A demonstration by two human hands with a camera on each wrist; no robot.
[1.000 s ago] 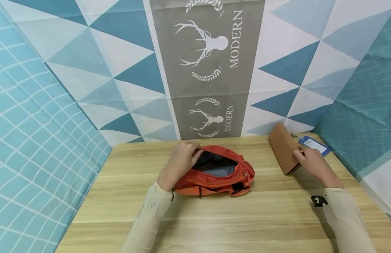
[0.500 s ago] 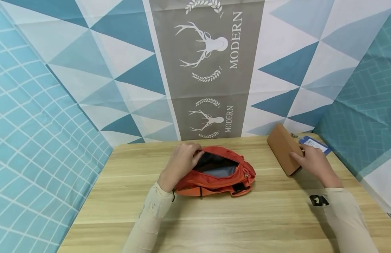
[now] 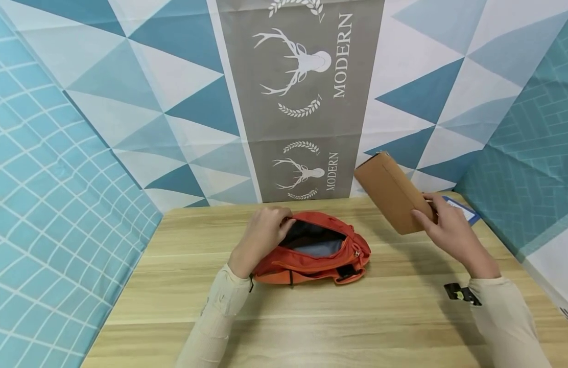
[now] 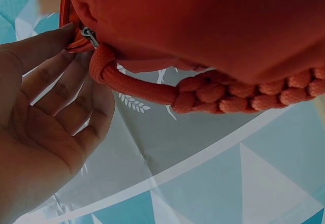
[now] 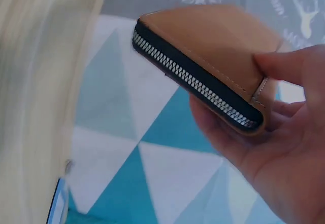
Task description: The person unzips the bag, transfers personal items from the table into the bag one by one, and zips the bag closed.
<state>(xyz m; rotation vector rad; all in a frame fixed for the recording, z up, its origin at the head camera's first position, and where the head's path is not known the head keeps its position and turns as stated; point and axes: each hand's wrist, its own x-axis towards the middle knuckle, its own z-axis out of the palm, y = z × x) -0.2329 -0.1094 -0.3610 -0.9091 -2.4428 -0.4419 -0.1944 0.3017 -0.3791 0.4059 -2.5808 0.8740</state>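
A brown zip-up wallet (image 3: pixel 394 194) is lifted off the table, tilted, its far end raised. My right hand (image 3: pixel 454 235) grips its near right end, thumb on one face and fingers on the other. In the right wrist view the wallet's metal zipper (image 5: pixel 193 84) runs shut along its edge. Left of it lies a red waist bag (image 3: pixel 311 266), its main pocket gaping and dark inside. My left hand (image 3: pixel 264 237) pinches the bag's rim at the left end of the opening. The left wrist view shows a braided red cord (image 4: pixel 244 94) hanging from the zipper pull (image 4: pixel 89 36).
A blue badge holder (image 3: pixel 468 212) with a white card lies at the table's back right, partly hidden by my right hand. Patterned cloth walls (image 3: pixel 302 102) enclose the wooden table (image 3: pixel 311 327) at the back and both sides.
My right hand has picked the wallet up from the table and moved it up and to the left, turning its broad face into view. My left hand and the bag stay put.
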